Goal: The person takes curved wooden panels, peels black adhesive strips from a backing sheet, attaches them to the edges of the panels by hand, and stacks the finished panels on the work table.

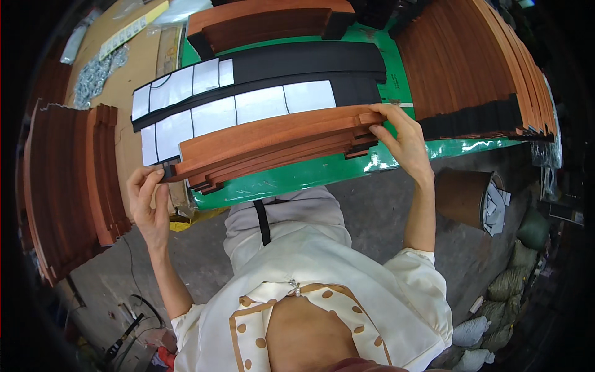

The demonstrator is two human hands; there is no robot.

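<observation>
A long reddish-brown wooden board (266, 135) lies across in front of me, above a small stack of similar boards (291, 156) at the near edge of the green table (273, 185). Its left end, which looks black, is pinched between the thumb and fingers of my left hand (150, 197). At the right end, my right hand (406, 137) grips the board with the thumb below and fingers on top. Just beyond it are black boards (356, 88), partly covered by rows of white rectangular sheets (257, 104).
Tall stacks of wooden boards stand at the right (462, 62) and left (65, 180). More boards (266, 23) sit at the back. A cardboard sheet (137, 62) holds a clear plastic bag (99, 74). On the floor, a brown bin (462, 199) contains white scraps; several sacks (511, 282) lie farther right.
</observation>
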